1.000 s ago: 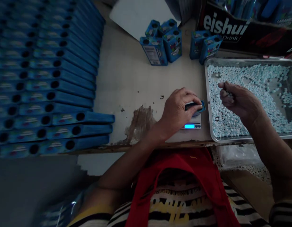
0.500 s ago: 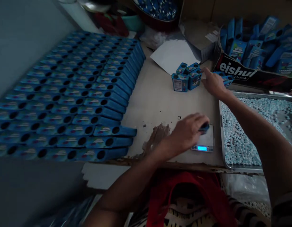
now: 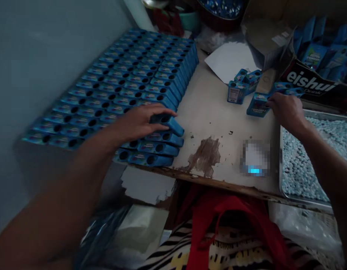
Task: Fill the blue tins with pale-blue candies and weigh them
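well, seen from the scale (image 3: 254, 158), the left hand (image 3: 142, 122) is at ten o'clock, partly open, thumb and fingers gripping a blue box (image 3: 173, 125) at the right end of the box rows (image 3: 128, 80). at twelve, a second box (image 3: 257, 105) is pinched by the right hand (image 3: 288, 112), fingers nearly closed. the candy tray (image 3: 281, 161) lies at three.

The pale tabletop (image 3: 215, 122) has a worn brown patch (image 3: 205, 155) toward six o'clock and carries packed rows of blue boxes (image 3: 134, 80) from nine to ten. A white sheet (image 3: 229, 62) lies at one o'clock, a small box cluster (image 3: 236, 92) at two, and a black printed carton (image 3: 308, 80) near three. Around four sit a metal tray (image 3: 280, 161) of pale pellets (image 3: 305, 165) and a pixelated device (image 3: 255, 159), probably a scale.
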Motion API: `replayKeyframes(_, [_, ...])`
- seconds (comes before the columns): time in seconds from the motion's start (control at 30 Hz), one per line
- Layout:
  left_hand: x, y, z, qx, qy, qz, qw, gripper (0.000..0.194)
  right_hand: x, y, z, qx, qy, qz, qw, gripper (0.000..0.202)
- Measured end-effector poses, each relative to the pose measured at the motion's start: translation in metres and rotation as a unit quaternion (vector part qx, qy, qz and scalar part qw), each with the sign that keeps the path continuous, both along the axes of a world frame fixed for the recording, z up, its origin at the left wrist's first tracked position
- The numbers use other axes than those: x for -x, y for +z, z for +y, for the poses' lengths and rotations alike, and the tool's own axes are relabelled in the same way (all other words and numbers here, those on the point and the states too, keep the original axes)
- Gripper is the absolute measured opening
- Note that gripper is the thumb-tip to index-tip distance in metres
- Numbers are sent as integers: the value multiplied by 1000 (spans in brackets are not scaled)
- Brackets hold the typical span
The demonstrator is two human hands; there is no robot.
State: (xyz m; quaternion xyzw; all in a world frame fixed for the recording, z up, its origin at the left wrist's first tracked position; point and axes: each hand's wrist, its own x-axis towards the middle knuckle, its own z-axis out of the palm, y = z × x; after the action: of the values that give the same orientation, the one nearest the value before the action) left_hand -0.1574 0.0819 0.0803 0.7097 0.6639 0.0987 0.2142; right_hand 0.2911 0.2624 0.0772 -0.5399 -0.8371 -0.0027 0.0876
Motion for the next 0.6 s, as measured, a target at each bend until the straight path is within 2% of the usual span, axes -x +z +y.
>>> replayKeyframes(0.13, [11, -29, -19, -4, -53, -6, 999, 66, -24, 14, -98, 43, 5, -68, 997, 27])
replayKeyframes(0.23, [6, -50, -27, -52, -48, 42, 997, 61, -32, 9, -153, 84, -15, -89, 992, 27])
replayKeyframes(0.3, [-4, -59, -32, -94, -43, 91, 990, 61, -36, 0, -175, 91, -22, -81, 992, 25])
replayKeyframes(0.37, [-15, -62, -37, -144, -43, 131, 980, 63, -40, -8, -188, 94, -26, -43, 994, 23])
replayKeyframes(0.47, [-33, -57, -47, -215, -51, 134, 966, 63, -54, -10, -192, 120, -34, 108, 986, 20])
replayKeyframes(0.5, [-40, -54, -50, -234, -53, 120, 963, 62, -62, -9, -189, 140, -48, 186, 971, 19])
replayKeyframes(0.53, [-48, -51, -53, -250, -56, 103, 961, 60, -71, -6, -185, 166, -72, 277, 944, 17])
replayKeyframes(0.57, [-57, -48, -56, -265, -60, 86, 958, 58, -82, -5, -180, 196, -104, 374, 900, 17])
replayKeyframes(0.6, [-67, -47, -58, -279, -63, 71, 956, 55, -94, -4, -174, 226, -143, 470, 841, 19])
